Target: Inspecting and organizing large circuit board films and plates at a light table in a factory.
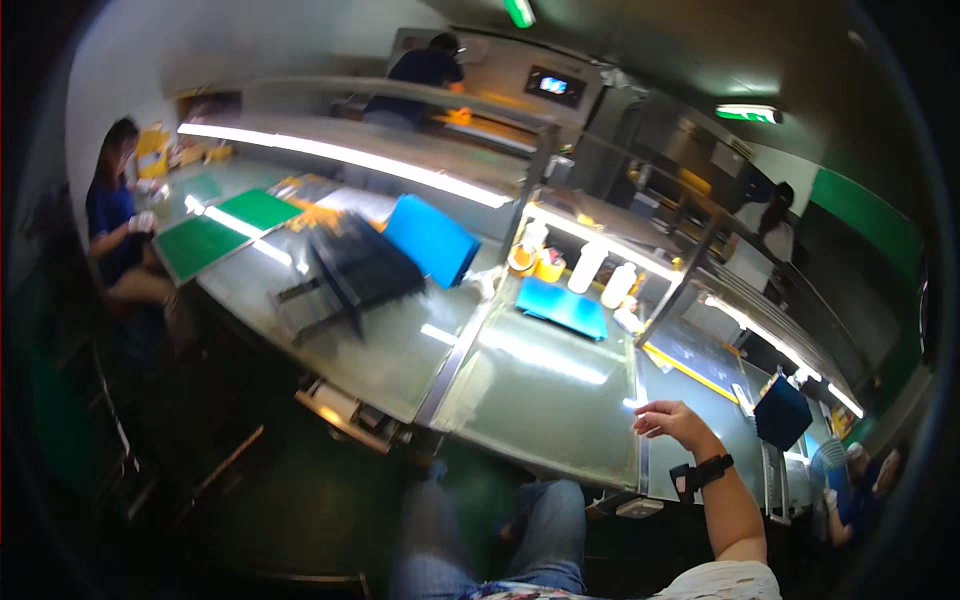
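Observation:
My right hand [675, 422], with a black band and small device [697, 476] on its wrist, is raised over the right part of the glossy workbench [545, 415]. Its fingers reach leftward, loosely bent and a little apart, and I see nothing in them. Near the fingertips runs a seam in the bench top, with a bright glare beside it. My left hand is out of the picture. Beyond the right hand, toward the shelf, lies a flat blue tray-like piece [562, 308].
White bottles [588, 268] stand under the lit shelf. Left of them are a blue panel [430, 240], a blurred black rack [365, 265] and a green sheet [228, 235]. A dark ridged box [782, 413] sits rightward. An open drawer [345, 415] juts out. Co-workers sit at both ends.

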Demonstrator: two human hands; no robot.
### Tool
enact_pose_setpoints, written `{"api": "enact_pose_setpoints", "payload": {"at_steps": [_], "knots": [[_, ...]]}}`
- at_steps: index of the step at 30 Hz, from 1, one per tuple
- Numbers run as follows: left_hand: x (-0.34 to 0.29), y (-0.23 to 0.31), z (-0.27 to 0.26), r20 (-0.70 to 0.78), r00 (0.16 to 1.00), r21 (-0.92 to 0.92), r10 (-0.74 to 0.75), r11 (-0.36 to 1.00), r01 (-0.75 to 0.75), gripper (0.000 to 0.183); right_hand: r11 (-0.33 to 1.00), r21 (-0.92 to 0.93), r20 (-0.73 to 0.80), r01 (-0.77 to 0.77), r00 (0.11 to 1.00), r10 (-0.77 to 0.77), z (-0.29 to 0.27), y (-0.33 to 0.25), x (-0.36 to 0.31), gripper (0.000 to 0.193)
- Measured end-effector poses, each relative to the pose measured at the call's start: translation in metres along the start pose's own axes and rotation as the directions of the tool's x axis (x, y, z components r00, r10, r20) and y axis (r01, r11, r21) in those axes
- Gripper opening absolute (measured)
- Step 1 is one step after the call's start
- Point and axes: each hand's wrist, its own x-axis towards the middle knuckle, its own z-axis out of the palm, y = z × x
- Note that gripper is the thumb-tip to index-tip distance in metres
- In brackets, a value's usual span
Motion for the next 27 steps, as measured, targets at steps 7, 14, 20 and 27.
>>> {"api": "enact_pose_setpoints", "payload": {"at_steps": [7, 14, 20, 27], "knots": [[-0.045, 0.13, 0.176, 0.142, 0.934, 0.499, 0.326, 0.792, -0.352, 0.04, 0.997, -0.062, -0.47, 0.038, 0.88, -0.063, -0.176, 0.03, 0.072, 0.02], [-0.105, 0.257, 0.291, 0.314, 0.831, 0.89, 0.459, 0.162, -0.426, 0.054, 0.606, -0.79, -0.605, -0.097, 0.286, -0.743, -0.339, 0.035, 0.204, 0.018], [-0.076, 0.274, 0.308, 0.138, 0.856, 0.952, 0.498, 0.173, -0.254, 0.043, 0.562, -0.819, -0.436, 0.117, 0.509, -0.742, -0.389, 0.017, 0.284, 0.035], [-0.095, 0.262, 0.355, 0.235, 0.872, 0.931, 0.429, 0.156, -0.329, 0.042, 0.903, -0.393, -0.534, -0.171, 0.842, -0.073, -0.392, -0.001, 0.236, 0.06]]}}
